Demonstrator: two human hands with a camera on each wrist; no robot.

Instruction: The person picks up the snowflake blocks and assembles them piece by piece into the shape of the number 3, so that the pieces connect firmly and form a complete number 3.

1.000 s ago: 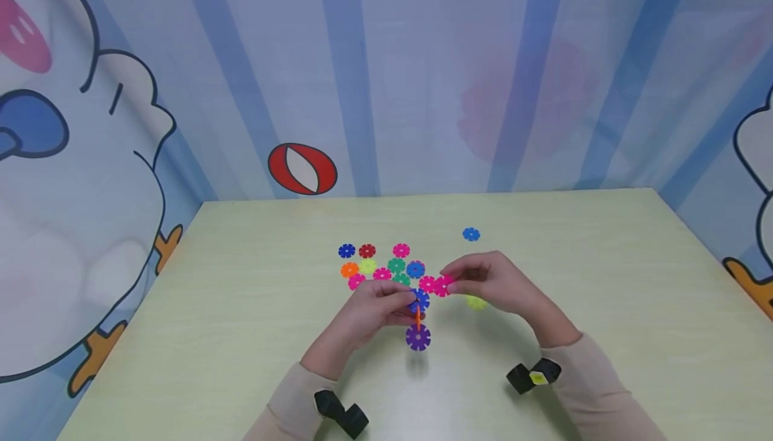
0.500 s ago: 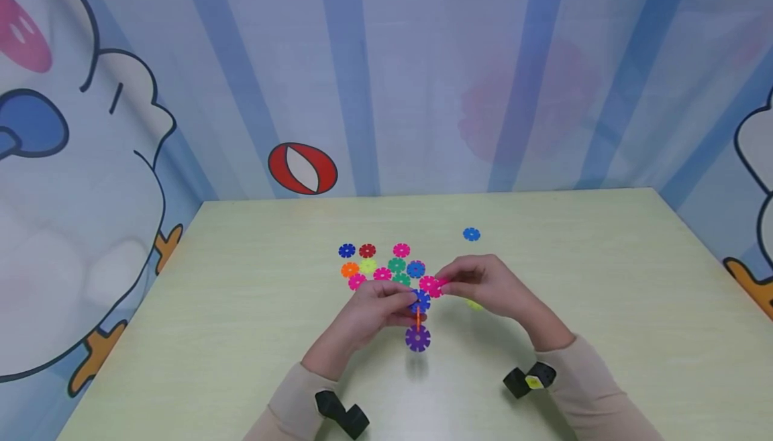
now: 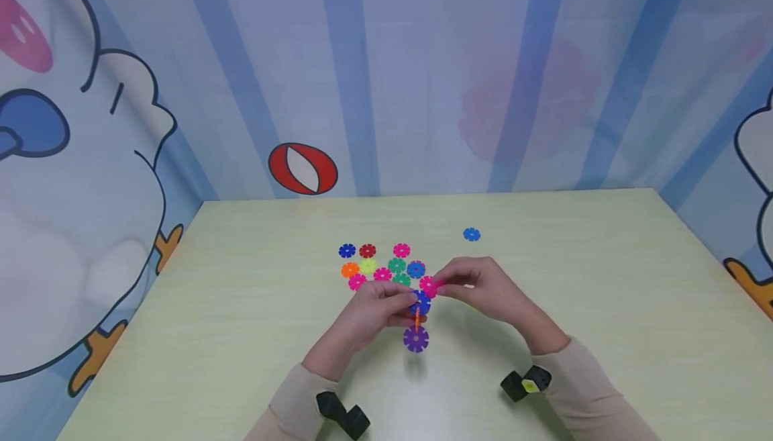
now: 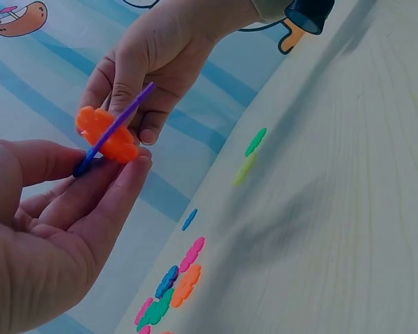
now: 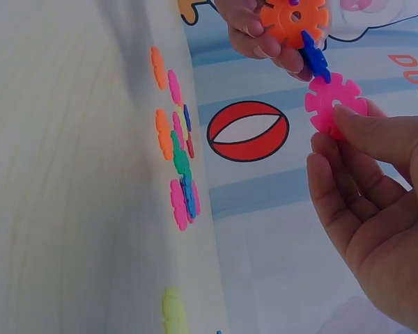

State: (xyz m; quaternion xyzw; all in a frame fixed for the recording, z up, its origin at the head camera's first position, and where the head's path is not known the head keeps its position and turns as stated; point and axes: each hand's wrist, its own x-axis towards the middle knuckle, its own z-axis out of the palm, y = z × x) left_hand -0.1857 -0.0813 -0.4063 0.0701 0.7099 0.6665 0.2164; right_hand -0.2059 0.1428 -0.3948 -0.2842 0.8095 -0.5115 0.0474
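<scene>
My left hand pinches a blue notched plastic snowflake disc between thumb and fingers. Slotted into that disc is an orange snowflake disc, seen edge-on in the head view. A purple snowflake disc hangs at the lower end of this short chain, above the table. Across from it, my right hand pinches a pink snowflake disc by thumb and fingertips. In the right wrist view, the pink disc's rim meets the edge of the blue disc.
Several loose discs lie in a cluster behind the hands, among them a dark blue disc, a red disc and an orange disc. A light blue disc lies apart at the back of the pale table. A printed curtain stands behind.
My right hand has moved left with the pink disc, bringing it up to the blue disc. My left hand stays nearly still; the purple disc has shifted slightly left and down.
</scene>
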